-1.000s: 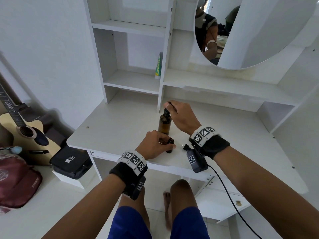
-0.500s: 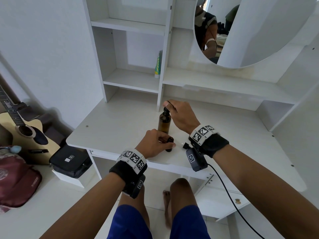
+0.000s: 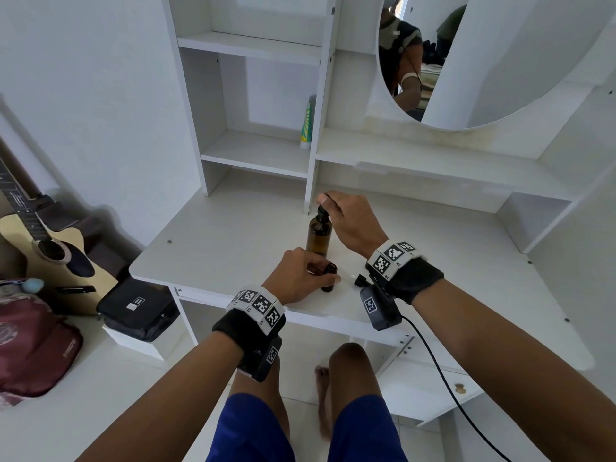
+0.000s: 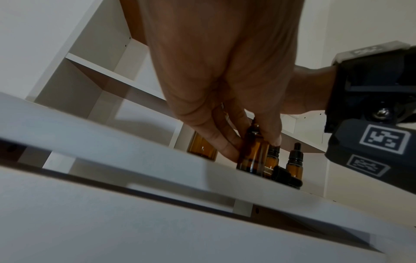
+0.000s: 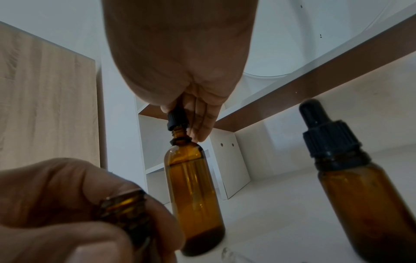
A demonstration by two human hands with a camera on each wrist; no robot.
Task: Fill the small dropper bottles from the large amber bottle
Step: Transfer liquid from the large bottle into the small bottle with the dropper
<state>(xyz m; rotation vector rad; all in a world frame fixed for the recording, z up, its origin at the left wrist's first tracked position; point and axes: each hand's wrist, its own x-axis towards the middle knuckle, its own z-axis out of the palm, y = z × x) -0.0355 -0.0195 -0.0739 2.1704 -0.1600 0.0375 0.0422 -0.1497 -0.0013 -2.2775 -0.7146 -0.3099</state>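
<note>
The large amber bottle (image 3: 318,240) (image 5: 193,186) stands upright on the white desk (image 3: 233,248). My right hand (image 3: 325,200) (image 5: 182,121) pinches its black dropper cap (image 5: 176,117), which sits just above the bare threaded neck, with the glass pipette still inside. In front of it, my left hand (image 3: 313,273) (image 4: 252,142) grips a small open amber bottle (image 3: 328,278) (image 4: 253,153) standing on the desk. Two capped small dropper bottles (image 4: 294,163) (image 5: 360,178) stand to its right. A loose black dropper cap (image 4: 286,178) lies beside them.
White shelves (image 3: 256,155) rise behind the desk, with a green tube (image 3: 306,125) on one. A round mirror (image 3: 483,61) hangs upper right. To the left are a guitar (image 3: 50,248), a black case (image 3: 133,305) and a maroon bag (image 3: 30,345). A cable (image 3: 443,378) trails from my right wrist.
</note>
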